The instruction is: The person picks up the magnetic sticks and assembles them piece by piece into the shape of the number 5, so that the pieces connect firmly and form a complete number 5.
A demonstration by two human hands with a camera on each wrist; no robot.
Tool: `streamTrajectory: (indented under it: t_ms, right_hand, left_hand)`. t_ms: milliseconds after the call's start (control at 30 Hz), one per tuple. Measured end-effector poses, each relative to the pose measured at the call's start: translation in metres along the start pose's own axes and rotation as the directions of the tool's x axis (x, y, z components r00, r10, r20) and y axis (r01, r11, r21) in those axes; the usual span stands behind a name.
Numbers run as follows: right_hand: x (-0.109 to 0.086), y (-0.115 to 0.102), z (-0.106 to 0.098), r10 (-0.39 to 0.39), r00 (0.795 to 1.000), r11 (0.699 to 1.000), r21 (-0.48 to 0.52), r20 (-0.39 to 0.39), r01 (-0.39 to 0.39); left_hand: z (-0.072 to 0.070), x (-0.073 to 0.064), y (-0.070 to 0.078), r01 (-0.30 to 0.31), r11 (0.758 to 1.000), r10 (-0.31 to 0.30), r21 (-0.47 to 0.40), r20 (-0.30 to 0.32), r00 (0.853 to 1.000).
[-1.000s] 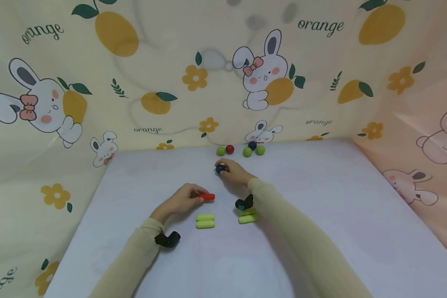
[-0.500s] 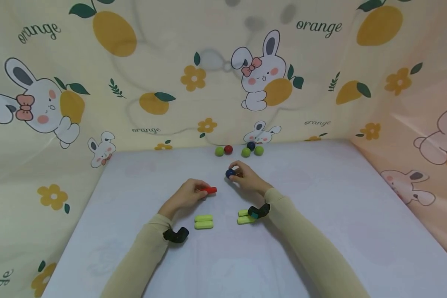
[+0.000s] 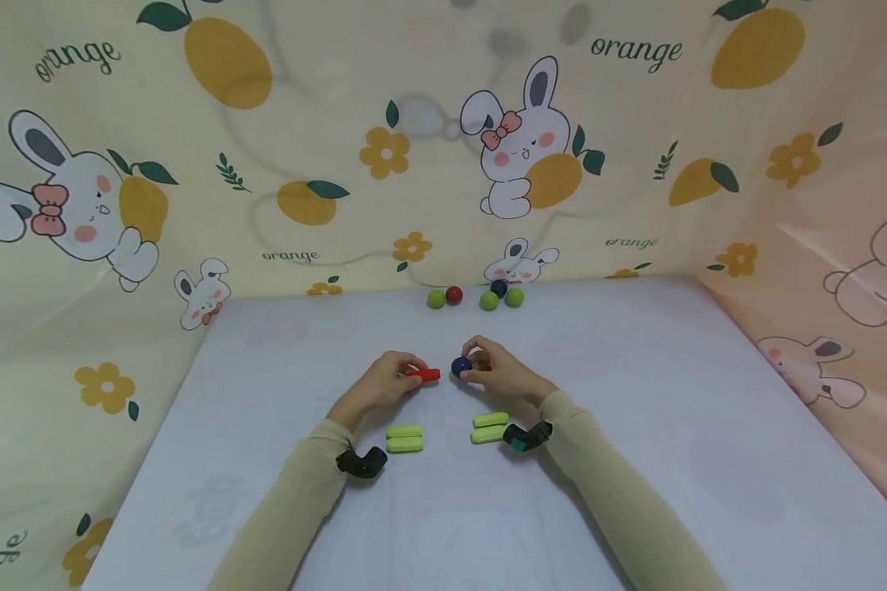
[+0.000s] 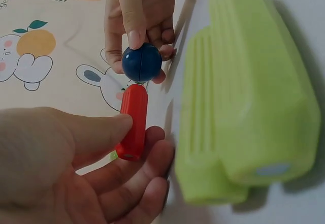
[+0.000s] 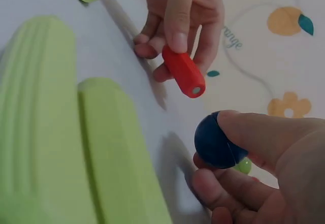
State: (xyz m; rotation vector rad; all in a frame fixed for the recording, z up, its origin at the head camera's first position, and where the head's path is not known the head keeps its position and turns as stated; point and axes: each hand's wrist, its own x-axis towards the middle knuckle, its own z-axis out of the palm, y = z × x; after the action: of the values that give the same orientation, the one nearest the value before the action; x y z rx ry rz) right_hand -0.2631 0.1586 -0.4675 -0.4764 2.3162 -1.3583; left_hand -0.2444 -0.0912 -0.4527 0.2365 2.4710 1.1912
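Between thumb and fingers, my left hand (image 3: 386, 384) pinches a short red stick (image 4: 134, 122) with a small silvery disc in its end (image 5: 196, 90). My right hand (image 3: 508, 373) pinches a dark blue ball (image 5: 219, 140) that has a thin seam round it. Stick and ball face each other just above the white table, a small gap between them in the head view. Two light green sticks (image 3: 404, 438) lie side by side near my left wrist. Another pair of light green sticks (image 3: 489, 428) lies by my right wrist, partly covered by the wrist camera.
At the back of the white table (image 3: 325, 328) stand a green ball (image 3: 435, 299) and a red ball (image 3: 454, 295). To their right are two more green balls (image 3: 489, 300) and a dark blue ball (image 3: 498, 288). A printed cloth (image 3: 443, 205) rises behind.
My right hand has brought the blue ball nearer to me and slightly right. My left hand has moved the red stick right and a little away from me. The gap between them has narrowed.
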Motion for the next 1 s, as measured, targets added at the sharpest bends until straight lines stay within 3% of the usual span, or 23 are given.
streamTrajectory:
  t_ms: [300,800,1000]
  right_hand:
    - [-0.003,0.0,0.01,0.007,0.999,0.999,0.037,0.038,-0.008]
    - [-0.001,0.007,0.01,-0.075,0.996,0.997,-0.003,0.05,0.076]
    - [0.0,0.009,0.006,-0.074,0.996,0.997,-0.022,0.04,0.075]
  left_hand:
    - [0.003,0.0,0.001,-0.01,0.997,0.011,0.082,-0.007,1.0]
    - [0.008,0.003,0.004,-0.031,0.997,0.031,0.064,0.004,1.0]
    - [0.0,0.001,0.001,-0.031,0.998,0.031,0.05,-0.006,1.0]
